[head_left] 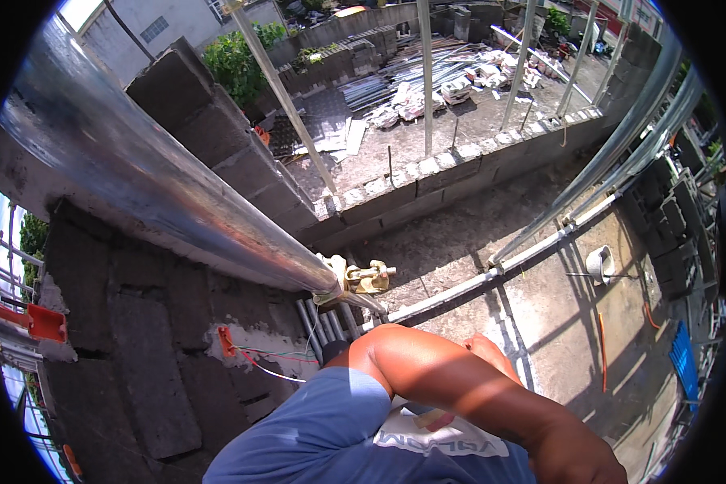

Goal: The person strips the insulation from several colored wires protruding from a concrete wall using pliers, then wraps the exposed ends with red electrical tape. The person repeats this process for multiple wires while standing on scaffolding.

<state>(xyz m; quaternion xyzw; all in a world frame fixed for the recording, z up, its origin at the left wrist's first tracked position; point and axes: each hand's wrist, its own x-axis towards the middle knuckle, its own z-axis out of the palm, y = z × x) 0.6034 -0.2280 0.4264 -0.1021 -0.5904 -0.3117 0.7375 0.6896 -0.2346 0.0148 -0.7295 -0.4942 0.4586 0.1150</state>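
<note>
- Beside the near end of a floor tube (pixel 460 290), a brass-coloured clamp (pixel 369 278) sat against the lower end of a thick steel pole (pixel 169 181) slanting up to the left.
- Bare arm (pixel 476 383) crossed over a blue garment (pixel 290 431), below the clamp and apart from it.
- State of left hand and right hand: neither clearly made out; could not tell whether fingers were apart, together or clamped on anything.
- Short pipes (pixel 319 327) lay bundled just below the clamp.
- Orange box (pixel 227 340) was set in the left block wall (pixel 149 363); coloured wires (pixel 270 372) trailed from it toward the pipes.
- Low block wall (pixel 460 181) bounded the floor's (pixel 548 323) far edge.
- Blue piece (pixel 683 363) lay near the floor's right edge.
</note>
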